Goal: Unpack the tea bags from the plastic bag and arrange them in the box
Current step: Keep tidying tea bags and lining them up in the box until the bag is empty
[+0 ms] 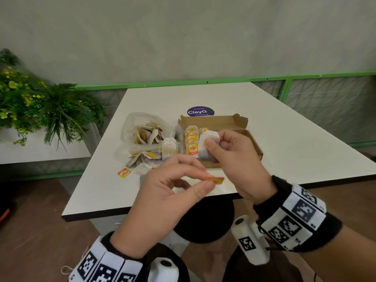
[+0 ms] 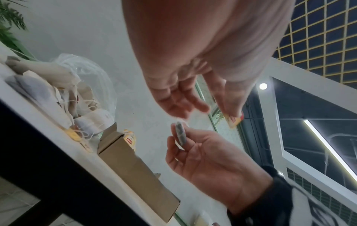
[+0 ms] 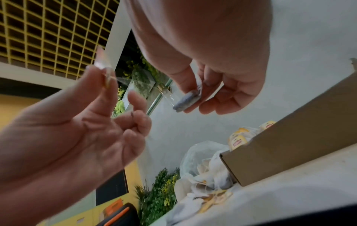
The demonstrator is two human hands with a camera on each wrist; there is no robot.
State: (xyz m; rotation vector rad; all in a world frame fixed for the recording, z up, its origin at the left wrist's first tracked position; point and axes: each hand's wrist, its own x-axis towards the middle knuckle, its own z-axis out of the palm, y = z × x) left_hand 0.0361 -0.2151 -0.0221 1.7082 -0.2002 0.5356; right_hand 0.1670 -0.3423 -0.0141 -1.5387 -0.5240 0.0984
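1. Head view: the right hand (image 1: 240,159) hides the near middle of the open cardboard box (image 1: 234,124). Its thumb and fingers pinch a white tea bag (image 1: 208,146) above the box, beside a row of yellow-tagged bags (image 1: 192,139) standing at the box's left end. The left hand (image 1: 162,198) pinches a yellow-and-red paper tag (image 1: 217,179), seen edge-on, over the white bench (image 1: 284,159). The clear plastic bag (image 1: 130,127) lies left of the box with tea bags spilling from it.

2. Left wrist view: blurred. The tag (image 2: 234,121) sits under the left fingertips, the other fingers loosely spread. The right hand (image 2: 210,166) pinches the grey-filled bag (image 2: 180,134) edge-on.

3. Right wrist view: the bag (image 3: 186,101) is held between thumb and fingers; the string cannot be made out. The box (image 3: 289,151) is cut off on the right.
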